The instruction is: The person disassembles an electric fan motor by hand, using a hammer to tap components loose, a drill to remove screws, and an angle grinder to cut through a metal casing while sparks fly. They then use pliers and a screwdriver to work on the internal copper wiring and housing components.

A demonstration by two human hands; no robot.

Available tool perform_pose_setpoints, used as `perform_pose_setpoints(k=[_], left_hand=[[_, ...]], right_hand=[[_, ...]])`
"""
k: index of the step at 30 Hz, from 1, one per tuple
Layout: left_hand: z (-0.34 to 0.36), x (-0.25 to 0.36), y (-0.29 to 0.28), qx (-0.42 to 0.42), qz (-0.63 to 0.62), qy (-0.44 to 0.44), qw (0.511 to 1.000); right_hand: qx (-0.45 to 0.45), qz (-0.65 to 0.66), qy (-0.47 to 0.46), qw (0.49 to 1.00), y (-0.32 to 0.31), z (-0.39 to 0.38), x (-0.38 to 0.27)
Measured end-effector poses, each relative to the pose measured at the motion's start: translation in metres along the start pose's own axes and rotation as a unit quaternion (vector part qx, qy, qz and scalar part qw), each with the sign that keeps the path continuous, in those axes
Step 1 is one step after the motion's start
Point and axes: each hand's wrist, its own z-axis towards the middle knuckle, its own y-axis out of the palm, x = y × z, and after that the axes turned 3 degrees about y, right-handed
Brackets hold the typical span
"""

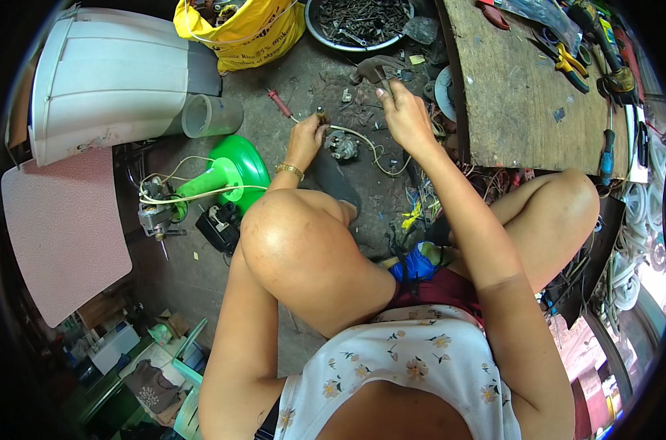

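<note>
My right hand (408, 121) is closed on the handle of a hammer (368, 70), raised to the right of my left hand (305, 138). My left hand pinches a small metal piece (320, 114) that I cannot identify. Just below it on the floor is a round metal motor part (342, 147), with a pale cord (377, 150) curving past it. A red-handled tool (280, 103) lies beyond my left hand. To the left, a green plastic fan base (245, 167) lies on its side, with a bare motor (155, 218) on its stem.
A board bench (509, 139) with pliers (570, 67) and screwdrivers is at right. Ahead are a yellow sack (238, 37) and a basin of metal bits (359, 22). A white bin (109, 81), clear cup (210, 117) and pink seat (61, 227) stand left. Wires (414, 205) lie by my bent legs.
</note>
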Motion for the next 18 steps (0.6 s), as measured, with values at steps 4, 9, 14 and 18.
perform_pose_setpoints(k=[4, 9, 14, 18], left_hand=[[0.002, 0.0, -0.002, 0.003, -0.006, 0.002, 1.0], [-0.002, 0.002, 0.001, -0.018, 0.012, -0.001, 1.0], [-0.002, 0.006, 0.002, 0.0, -0.02, -0.006, 1.0], [-0.004, 0.006, 0.0, 0.001, -0.004, 0.008, 1.0]], right_hand=[[0.014, -0.005, -0.029, 0.999, 0.004, 0.0, -0.001], [-0.005, -0.007, -0.028, 1.0, 0.005, -0.005, -0.004], [-0.013, -0.009, -0.047, 0.999, 0.007, -0.009, -0.006], [-0.023, -0.015, -0.038, 0.999, 0.007, -0.012, -0.01]])
